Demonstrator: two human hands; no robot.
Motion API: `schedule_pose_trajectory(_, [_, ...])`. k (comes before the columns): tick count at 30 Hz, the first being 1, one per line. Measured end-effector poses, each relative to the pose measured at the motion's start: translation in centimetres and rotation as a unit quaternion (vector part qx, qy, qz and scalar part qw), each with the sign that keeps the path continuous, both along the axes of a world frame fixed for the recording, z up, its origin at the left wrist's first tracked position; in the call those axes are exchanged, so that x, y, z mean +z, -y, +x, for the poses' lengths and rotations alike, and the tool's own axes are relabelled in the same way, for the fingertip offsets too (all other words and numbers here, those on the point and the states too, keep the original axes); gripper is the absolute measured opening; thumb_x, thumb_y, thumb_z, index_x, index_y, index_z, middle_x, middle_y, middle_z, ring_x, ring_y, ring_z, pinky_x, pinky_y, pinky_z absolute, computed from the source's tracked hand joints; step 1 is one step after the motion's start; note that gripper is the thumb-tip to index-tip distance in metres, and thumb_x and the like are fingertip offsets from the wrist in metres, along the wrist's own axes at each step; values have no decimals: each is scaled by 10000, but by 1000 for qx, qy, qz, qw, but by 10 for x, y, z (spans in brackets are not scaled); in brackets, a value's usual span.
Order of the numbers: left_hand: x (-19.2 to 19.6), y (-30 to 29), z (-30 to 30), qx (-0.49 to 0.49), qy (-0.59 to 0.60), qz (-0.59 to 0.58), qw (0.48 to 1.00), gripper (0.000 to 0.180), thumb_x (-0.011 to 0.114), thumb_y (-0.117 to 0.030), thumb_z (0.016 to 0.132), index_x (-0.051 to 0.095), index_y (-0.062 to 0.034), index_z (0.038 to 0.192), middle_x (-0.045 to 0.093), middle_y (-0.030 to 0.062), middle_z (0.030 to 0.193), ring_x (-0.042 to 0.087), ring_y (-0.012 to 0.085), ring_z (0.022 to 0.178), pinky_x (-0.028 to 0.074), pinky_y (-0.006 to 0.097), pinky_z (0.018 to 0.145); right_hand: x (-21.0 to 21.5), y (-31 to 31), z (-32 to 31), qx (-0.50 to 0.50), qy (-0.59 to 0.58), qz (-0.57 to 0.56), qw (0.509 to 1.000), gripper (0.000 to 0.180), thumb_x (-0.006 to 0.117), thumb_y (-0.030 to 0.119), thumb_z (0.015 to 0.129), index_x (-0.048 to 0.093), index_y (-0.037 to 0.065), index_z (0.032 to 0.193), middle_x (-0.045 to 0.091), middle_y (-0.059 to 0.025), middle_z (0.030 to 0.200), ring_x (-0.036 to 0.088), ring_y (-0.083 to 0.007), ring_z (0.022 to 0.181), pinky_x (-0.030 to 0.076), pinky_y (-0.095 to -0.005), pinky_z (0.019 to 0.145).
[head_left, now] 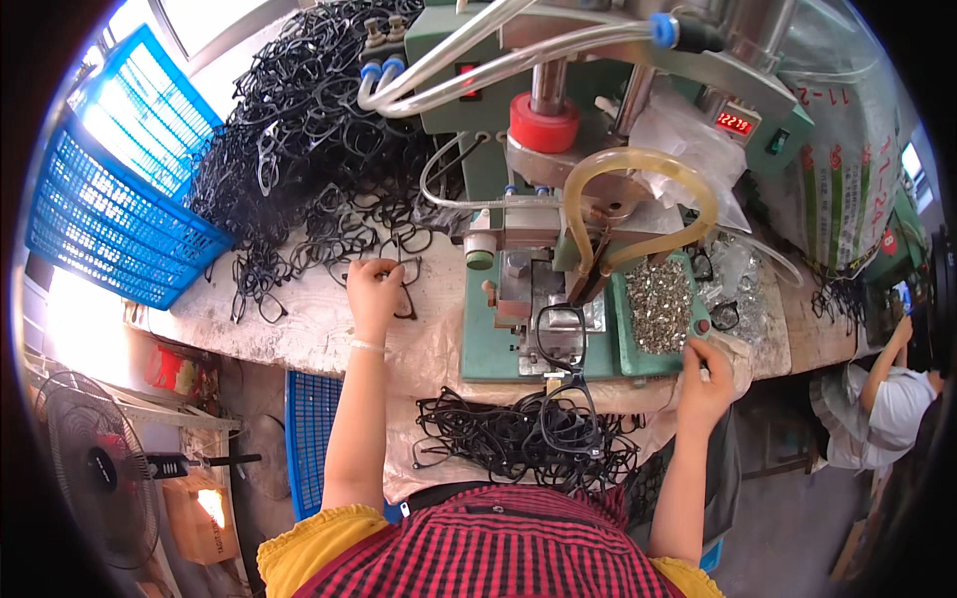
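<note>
My left hand [374, 291] reaches out over the worktable [299, 329] and closes on a black eyeglass frame [407, 299] at the near edge of a large pile of black frames [309, 130]. My right hand [706, 384] rests at the right front corner of a green press machine [518, 339], fingers curled beside a tray of small metal parts [658, 304]; whether it holds anything is unclear. One black frame [560, 334] lies on the machine's work plate. A heap of black frames [528, 439] sits in my lap.
Blue plastic crates [120, 199] stand at the left, another blue crate [309, 439] under the table. Clear hoses [478, 60] and an amber tube [638, 169] loop over the machine. A fan [95, 468] stands lower left. Another person [882, 399] works at the right.
</note>
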State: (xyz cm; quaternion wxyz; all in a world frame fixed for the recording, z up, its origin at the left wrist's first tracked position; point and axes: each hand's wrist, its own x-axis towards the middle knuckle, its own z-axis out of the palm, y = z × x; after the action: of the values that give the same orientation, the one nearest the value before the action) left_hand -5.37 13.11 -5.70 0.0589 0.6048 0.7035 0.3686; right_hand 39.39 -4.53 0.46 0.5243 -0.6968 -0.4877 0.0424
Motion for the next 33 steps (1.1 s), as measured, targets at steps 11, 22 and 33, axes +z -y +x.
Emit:
schedule_pose_trajectory(11, [107, 72, 41, -95, 481, -85, 867, 239, 650, -107, 932, 587, -73, 1160, 603, -2, 816, 450, 35, 567, 346, 171, 470, 72, -30, -62, 234, -37, 68, 969, 130, 709, -20, 777, 707, 16, 902, 700, -92, 886, 658, -219, 849, 493, -314, 779])
schedule_pose_trajectory(22, [74, 94, 69, -142, 604, 71, 781, 109, 549, -116, 1017, 595, -29, 1063, 674, 123, 960, 661, 193, 789, 556, 289, 670, 60, -61, -113, 233, -262, 73, 934, 369, 713, -4, 835, 577, -17, 1178, 662, -47, 912, 611, -97, 868, 487, -247, 796])
schedule_pose_trajectory(33, [196, 96, 133, -392, 484, 231, 748, 61, 554, -11, 966, 546, 35, 1006, 653, 218, 1013, 662, 247, 819, 581, 359, 763, 77, -56, -124, 324, -386, 88, 859, 469, 697, -2, 859, 498, -35, 1282, 671, -90, 1074, 626, -129, 986, 478, -261, 888])
